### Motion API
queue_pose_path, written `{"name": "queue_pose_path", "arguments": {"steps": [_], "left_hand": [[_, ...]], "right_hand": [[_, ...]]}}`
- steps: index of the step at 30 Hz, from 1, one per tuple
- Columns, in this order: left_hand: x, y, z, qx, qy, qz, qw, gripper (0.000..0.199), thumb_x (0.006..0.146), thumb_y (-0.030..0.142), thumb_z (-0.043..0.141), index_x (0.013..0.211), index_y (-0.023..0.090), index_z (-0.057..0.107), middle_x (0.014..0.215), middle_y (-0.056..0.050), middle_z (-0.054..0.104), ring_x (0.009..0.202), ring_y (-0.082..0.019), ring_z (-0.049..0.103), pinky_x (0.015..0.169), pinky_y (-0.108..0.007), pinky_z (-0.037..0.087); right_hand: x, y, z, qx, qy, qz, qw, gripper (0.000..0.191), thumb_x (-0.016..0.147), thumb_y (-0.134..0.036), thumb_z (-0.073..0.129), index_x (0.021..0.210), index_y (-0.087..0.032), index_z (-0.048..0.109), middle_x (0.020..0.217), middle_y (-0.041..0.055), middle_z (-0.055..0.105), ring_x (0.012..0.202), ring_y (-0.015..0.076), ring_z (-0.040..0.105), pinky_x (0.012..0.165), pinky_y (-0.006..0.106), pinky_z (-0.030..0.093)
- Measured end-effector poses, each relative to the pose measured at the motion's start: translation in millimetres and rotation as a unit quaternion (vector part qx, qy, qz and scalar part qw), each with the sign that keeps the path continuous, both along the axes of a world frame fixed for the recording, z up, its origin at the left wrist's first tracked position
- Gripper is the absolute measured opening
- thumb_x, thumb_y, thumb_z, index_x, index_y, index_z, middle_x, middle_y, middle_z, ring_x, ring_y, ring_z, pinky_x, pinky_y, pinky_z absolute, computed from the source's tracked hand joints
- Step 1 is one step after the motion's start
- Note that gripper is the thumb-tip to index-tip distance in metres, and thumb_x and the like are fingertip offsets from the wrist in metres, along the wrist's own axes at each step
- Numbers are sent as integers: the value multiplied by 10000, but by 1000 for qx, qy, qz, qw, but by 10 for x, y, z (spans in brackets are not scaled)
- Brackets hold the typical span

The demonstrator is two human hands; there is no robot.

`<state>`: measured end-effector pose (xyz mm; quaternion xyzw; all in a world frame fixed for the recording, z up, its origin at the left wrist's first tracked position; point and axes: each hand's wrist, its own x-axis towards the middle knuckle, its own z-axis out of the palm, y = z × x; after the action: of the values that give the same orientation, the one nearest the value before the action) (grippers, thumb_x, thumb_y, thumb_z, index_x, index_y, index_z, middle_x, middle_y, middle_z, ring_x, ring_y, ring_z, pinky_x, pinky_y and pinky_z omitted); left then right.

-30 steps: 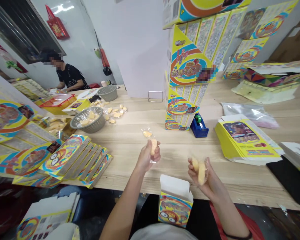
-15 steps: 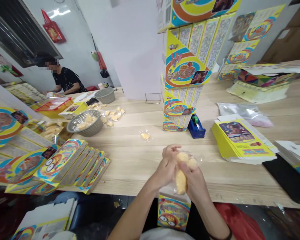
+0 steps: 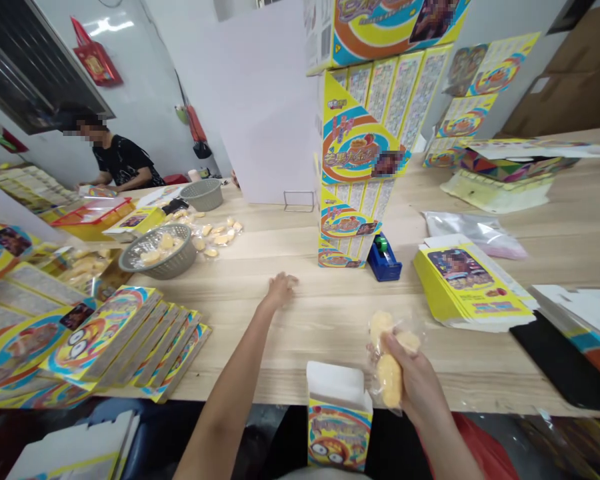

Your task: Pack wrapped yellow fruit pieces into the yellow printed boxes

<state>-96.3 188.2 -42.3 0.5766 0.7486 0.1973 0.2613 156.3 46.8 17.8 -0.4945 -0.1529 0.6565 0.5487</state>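
My right hand (image 3: 416,373) grips several clear-wrapped, pale yellow snack pieces (image 3: 389,380) bunched together above the table's front edge. My left hand (image 3: 281,291) is stretched forward, low over the middle of the table, slightly blurred. Its fingers look spread, and whatever lies beneath them is hidden. Between my forearms an upright yellow box (image 3: 339,433) stands at the table edge near my lap, its white top flap (image 3: 335,379) raised.
Stacked display boxes (image 3: 355,153) rise beyond my hands, beside a blue tape dispenser (image 3: 384,259). Flattened yellow cartons (image 3: 473,283) lie right. Left are filled boxes (image 3: 115,333), a grey basket (image 3: 183,257) of wrapped pieces and loose packets (image 3: 220,233). A person (image 3: 123,160) sits far left.
My left hand has left the wrapped pieces and moved forward and left, over where a single packet lay. My right hand has shifted right, still holding the pieces. The upright box's flap now shows.
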Motion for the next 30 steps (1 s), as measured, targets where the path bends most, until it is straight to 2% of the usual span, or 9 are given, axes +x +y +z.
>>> {"name": "queue_pose_path", "arguments": {"steps": [5, 10, 14, 17, 19, 22, 25, 27, 30], "left_hand": [[72, -121, -122, 24, -21, 16, 999, 750, 612, 283, 730, 1263, 129, 392, 1448, -200, 268, 1377, -307, 113, 1095, -460, 60], [167, -278, -118, 82, -125, 74, 986, 161, 813, 217, 500, 943, 144, 559, 1225, -162, 506, 1291, -262, 309, 1082, -415, 160], [156, -423, 95, 117, -270, 129, 947, 259, 918, 323, 306, 943, 182, 522, 1051, -97, 572, 1076, -195, 516, 981, -393, 350], [200, -587, 357, 108, -388, 142, 904, 397, 915, 466, 260, 997, 174, 517, 935, -84, 603, 801, -145, 604, 795, -348, 481], [298, -754, 549, 90, -473, 129, 867, 381, 849, 488, 453, 964, 143, 567, 825, -60, 608, 677, -112, 590, 713, -293, 499], [534, -1066, 828, 66, -641, 83, 760, 331, 727, 379, 674, 908, 108, 618, 747, -31, 599, 640, -88, 579, 652, -224, 496], [777, -1358, 1078, 51, -733, -2, 679, 293, 758, 393, 641, 922, 155, 589, 711, -18, 618, 583, -124, 603, 561, -271, 525], [891, -1501, 1223, 36, -756, -62, 651, 341, 771, 478, 592, 948, 187, 574, 636, 17, 575, 443, -103, 541, 412, -244, 485], [977, -1642, 1410, -17, -797, -111, 594, 625, 662, 706, 519, 954, 162, 610, 577, 40, 466, 359, -48, 393, 275, -151, 316]], "right_hand": [[-85, 10, -12, -4, 23, 2, 1000, 374, 574, -308, 802, 881, -191, 625, 652, -23, 689, 529, 117, 611, 451, 165, 491], [-39, 0, -15, 12, 22, -10, 1000, 399, 570, -313, 802, 916, -199, 640, 665, -38, 687, 550, 133, 625, 463, 184, 506], [55, 2, -51, 2, 10, -20, 1000, 421, 545, -312, 815, 907, -214, 624, 717, -42, 702, 600, 134, 646, 508, 182, 527], [81, 9, -41, -2, 15, -32, 999, 435, 506, -316, 835, 866, -208, 617, 706, -44, 698, 594, 122, 641, 519, 169, 528], [75, 6, -7, 3, 19, -45, 999, 450, 476, -313, 848, 846, -210, 612, 692, -50, 692, 579, 115, 635, 517, 161, 527], [62, -18, 51, 3, 18, -34, 999, 468, 464, -318, 853, 848, -212, 607, 674, -45, 684, 545, 123, 627, 484, 181, 527], [72, -52, 75, 11, 11, -21, 1000, 448, 488, -324, 843, 849, -202, 608, 671, -27, 678, 531, 132, 622, 466, 198, 524], [86, -73, 68, 11, 7, -24, 1000, 428, 490, -320, 842, 825, -200, 604, 663, -24, 671, 541, 136, 624, 468, 197, 521], [97, -100, 55, 4, 1, -34, 999, 429, 484, -321, 842, 823, -209, 605, 684, -30, 672, 576, 144, 638, 479, 195, 520]]}}
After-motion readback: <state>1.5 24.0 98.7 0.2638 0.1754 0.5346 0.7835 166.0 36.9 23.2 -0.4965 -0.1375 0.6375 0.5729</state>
